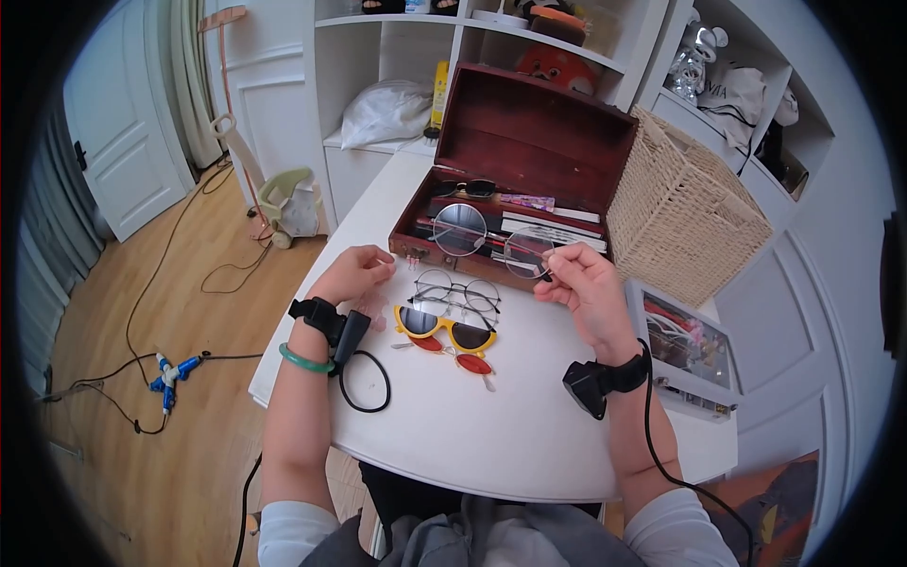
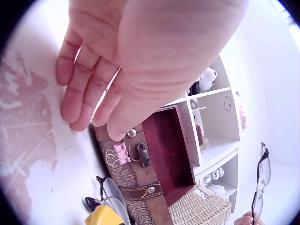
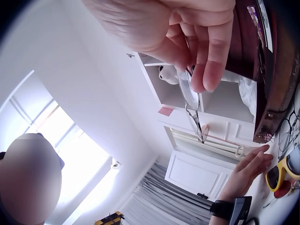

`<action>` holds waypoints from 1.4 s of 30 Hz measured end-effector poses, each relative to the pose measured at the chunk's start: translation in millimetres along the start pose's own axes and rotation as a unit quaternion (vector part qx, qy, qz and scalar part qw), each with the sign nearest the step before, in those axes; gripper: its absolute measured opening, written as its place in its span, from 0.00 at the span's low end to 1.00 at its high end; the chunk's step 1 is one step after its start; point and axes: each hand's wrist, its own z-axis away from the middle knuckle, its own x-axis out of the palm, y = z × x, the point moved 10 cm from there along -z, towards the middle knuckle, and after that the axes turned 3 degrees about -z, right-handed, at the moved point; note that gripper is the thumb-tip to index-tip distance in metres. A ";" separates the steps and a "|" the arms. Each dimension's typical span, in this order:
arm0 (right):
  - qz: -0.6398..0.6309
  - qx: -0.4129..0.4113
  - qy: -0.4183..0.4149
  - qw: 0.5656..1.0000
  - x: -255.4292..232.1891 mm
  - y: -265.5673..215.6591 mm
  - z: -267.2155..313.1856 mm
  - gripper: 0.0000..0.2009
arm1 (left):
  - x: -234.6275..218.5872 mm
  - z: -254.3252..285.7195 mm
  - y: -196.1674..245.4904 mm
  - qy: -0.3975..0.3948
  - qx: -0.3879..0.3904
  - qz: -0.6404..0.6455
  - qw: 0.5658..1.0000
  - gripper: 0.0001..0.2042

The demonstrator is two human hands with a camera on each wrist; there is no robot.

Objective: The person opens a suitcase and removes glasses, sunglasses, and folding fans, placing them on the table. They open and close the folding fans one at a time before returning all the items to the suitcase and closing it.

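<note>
In the head view, I located dark capital letters on the pale cloth bag (image 1: 744, 93) in the upper-right shelf; only "IA" read with fair confidence. In the right wrist view, marks on the box's brown leather strap (image 3: 287, 96) were too small to read.

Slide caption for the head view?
Right hand holding round glasses before an open red box; yellow sunglasses on the white table.

Rd glasses (image 1: 460, 230) aloft nr box (image 1: 539, 137), tilted, prob. clear-lensed.
</note>
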 end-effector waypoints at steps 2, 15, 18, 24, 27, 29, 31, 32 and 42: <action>-0.001 0.000 0.001 1.000 3.6 -1.6 2.4 0.06 | 1.0 0.1 0.1 -0.008 -0.006 0.005 1.000 0.12; 0.004 0.174 -0.061 0.983 21.8 73.2 70.2 0.06 | -76.5 -0.3 -29.2 0.222 0.046 -0.027 0.974 0.13; 0.012 0.186 -0.063 0.981 28.8 86.5 80.9 0.06 | -94.6 6.1 -32.8 0.264 0.049 0.009 0.963 0.13; 0.042 0.202 -0.075 0.976 37.3 110.0 89.7 0.06 | -86.3 4.4 -38.3 0.236 0.036 0.040 0.970 0.14; 0.082 0.233 -0.099 0.964 34.1 120.3 93.2 0.06 | -79.9 3.4 -37.3 0.215 0.019 0.029 0.976 0.14; 0.097 0.244 -0.102 0.960 30.9 126.0 93.4 0.06 | -78.1 3.1 -38.7 0.208 0.012 0.026 0.978 0.14; 0.103 0.254 -0.094 0.957 29.2 127.4 91.3 0.06 | -75.2 1.6 -39.4 0.193 0.001 0.010 0.981 0.14; 0.109 0.264 -0.086 0.954 27.1 128.6 90.6 0.06 | -74.7 2.3 -37.5 0.193 0.002 0.009 0.981 0.14; 0.141 0.277 -0.107 0.944 29.0 133.9 87.8 0.08 | -69.0 4.1 -38.8 0.173 -0.031 -0.019 0.984 0.15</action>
